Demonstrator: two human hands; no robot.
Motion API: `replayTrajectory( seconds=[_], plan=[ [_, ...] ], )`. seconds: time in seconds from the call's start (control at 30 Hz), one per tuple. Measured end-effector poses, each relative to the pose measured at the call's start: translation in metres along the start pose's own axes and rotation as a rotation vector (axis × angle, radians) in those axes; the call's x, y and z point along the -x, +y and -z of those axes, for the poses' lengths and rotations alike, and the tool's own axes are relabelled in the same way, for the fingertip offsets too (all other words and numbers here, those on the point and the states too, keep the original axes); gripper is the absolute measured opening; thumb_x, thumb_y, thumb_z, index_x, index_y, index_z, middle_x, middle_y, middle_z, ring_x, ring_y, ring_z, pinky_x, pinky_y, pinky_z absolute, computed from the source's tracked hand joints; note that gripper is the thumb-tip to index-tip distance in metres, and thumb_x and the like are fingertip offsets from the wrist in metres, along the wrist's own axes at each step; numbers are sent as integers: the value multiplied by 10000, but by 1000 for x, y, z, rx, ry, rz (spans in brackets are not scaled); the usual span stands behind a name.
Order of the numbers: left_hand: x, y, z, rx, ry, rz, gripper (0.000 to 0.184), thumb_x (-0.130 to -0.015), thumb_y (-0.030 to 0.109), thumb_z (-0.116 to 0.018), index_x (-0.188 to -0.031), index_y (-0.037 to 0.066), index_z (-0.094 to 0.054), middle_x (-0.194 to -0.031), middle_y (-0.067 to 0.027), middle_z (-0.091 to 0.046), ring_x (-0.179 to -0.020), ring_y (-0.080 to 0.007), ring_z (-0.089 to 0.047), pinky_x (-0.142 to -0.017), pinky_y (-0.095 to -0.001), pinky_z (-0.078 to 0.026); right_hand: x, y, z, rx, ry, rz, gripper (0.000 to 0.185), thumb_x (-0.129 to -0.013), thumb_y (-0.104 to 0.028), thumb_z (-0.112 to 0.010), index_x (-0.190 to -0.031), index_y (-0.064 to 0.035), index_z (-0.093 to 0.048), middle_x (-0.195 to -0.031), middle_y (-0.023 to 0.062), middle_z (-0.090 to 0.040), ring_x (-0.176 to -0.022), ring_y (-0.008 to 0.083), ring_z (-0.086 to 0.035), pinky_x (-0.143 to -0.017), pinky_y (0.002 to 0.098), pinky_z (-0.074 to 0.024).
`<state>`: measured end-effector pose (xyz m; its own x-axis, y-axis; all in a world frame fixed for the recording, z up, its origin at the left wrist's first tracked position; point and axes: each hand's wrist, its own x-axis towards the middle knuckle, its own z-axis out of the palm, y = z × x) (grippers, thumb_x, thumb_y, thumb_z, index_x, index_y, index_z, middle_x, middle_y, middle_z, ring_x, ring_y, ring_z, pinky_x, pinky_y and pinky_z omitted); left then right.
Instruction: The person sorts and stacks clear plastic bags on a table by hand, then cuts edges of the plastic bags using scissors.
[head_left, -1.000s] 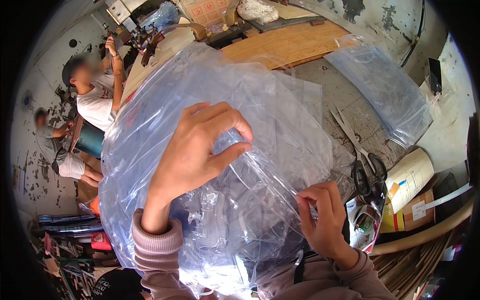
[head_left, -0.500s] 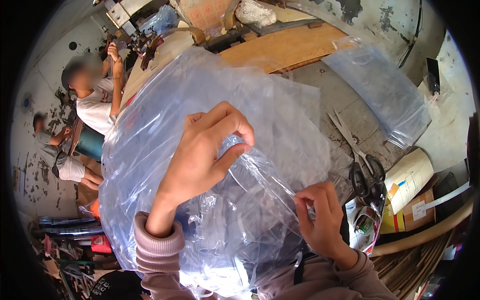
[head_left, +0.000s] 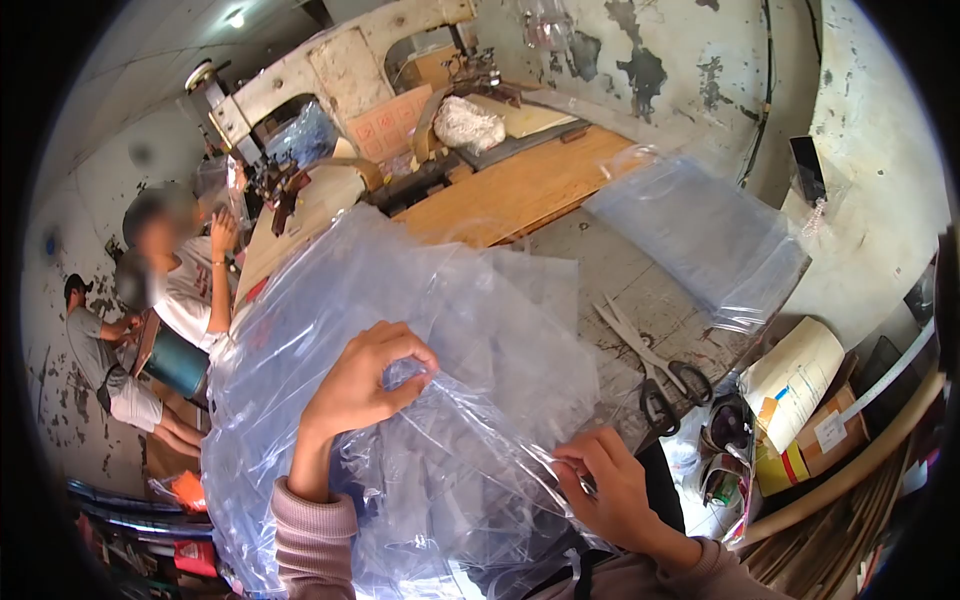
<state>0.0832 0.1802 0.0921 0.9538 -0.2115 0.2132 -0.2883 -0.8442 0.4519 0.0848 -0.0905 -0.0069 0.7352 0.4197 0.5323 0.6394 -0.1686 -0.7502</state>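
A large heap of clear, bluish plastic sheet (head_left: 300,350) spreads over the table in front of me and down over my lap. My left hand (head_left: 365,385) pinches its edge between thumb and fingertips. To the lower right, my right hand (head_left: 605,485) grips the same edge, and the stretch between the two hands is drawn into a taut, shiny fold. Scissors (head_left: 655,370) with black handles lie on the table to the right of the sheet. A flat stack of clear plastic pieces (head_left: 700,235) rests farther back on the right.
An old cream machine (head_left: 345,65) stands at the back beside a wooden board (head_left: 520,190). Two people, one in a white shirt (head_left: 190,300), work on the left. A phone (head_left: 806,168) is at the right wall, above a cardboard box (head_left: 825,425) and a paper roll (head_left: 795,370).
My view has tilted up, bringing more of the machine and back wall into sight. Both hands keep their hold on the sheet's edge, and the fold between them stays stretched.
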Motion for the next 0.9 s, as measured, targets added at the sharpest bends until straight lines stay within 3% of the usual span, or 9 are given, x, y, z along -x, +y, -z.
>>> replayTrajectory(
  seconds=[0.07,0.17,0.3,0.37,0.5,0.63,0.7,0.77,0.9],
  plan=[
    [0,2,1,10,39,-30,156,-686,-11,-647,-828,49,-630,-802,-65,-616,-773,-234,-583,-635,-327,-435,8,1,14,-14,37,-20,159,-748,10,-680,-887,-20,-608,-815,79,-542,-672,200,-556,-545,268,-457],
    [3,10,18,46,29,73,153,-686,-39,-645,-816,39,-628,-783,-55,-614,-733,-188,-581,-619,-302,-430,21,4,37,-32,103,-50,143,-749,20,-673,-875,-15,-614,-794,71,-549,-657,180,-552,-548,255,-456],
    [24,7,61,-124,217,16,129,-728,-26,-661,-835,31,-620,-775,-55,-598,-723,-138,-562,-624,-249,-413,38,12,58,-27,125,-169,115,-758,18,-669,-853,-18,-617,-787,72,-558,-642,150,-564,-549,239,-458],
    [48,11,84,-36,449,212,125,-768,-1,-650,-878,30,-600,-792,-25,-573,-739,-112,-541,-650,-231,-406,45,18,61,-43,141,-224,100,-767,15,-664,-849,-16,-615,-791,79,-560,-631,144,-571,-545,233,-456],
    [117,14,157,-173,709,305,147,-844,50,-606,-986,28,-571,-840,8,-545,-792,-87,-502,-715,-216,-398,47,29,71,-46,138,-256,85,-778,10,-656,-849,-8,-612,-802,81,-560,-629,147,-575,-546,234,-457],
    [248,20,295,-680,868,391,218,-898,113,-555,-1103,48,-590,-1044,-57,-555,-906,-172,-529,-778,-274,-429,41,39,76,-11,161,-291,83,-778,10,-651,-849,-6,-610,-810,85,-552,-635,157,-574,-563,245,-463],
    [207,117,249,-1000,1168,339,219,-788,188,-686,-899,0,-668,-912,-166,-661,-808,-251,-646,-738,-405,-507,36,43,79,-21,151,-321,90,-775,14,-644,-855,-9,-609,-822,96,-547,-659,179,-569,-580,262,-463],
    [203,149,248,-1501,1441,23,176,-846,178,-643,-856,7,-680,-715,-144,-653,-633,-245,-622,-590,-382,-500,33,49,81,73,177,-270,99,-774,17,-637,-863,-12,-608,-843,106,-545,-687,202,-562,-588,275,-461],
    [199,181,230,-1925,1340,-276,149,-813,108,-650,-940,45,-698,-693,-93,-594,-524,-213,-532,-514,-357,-437,27,51,79,73,200,-278,102,-775,5,-636,-870,-10,-601,-866,111,-522,-719,216,-547,-613,285,-446]
  ],
)
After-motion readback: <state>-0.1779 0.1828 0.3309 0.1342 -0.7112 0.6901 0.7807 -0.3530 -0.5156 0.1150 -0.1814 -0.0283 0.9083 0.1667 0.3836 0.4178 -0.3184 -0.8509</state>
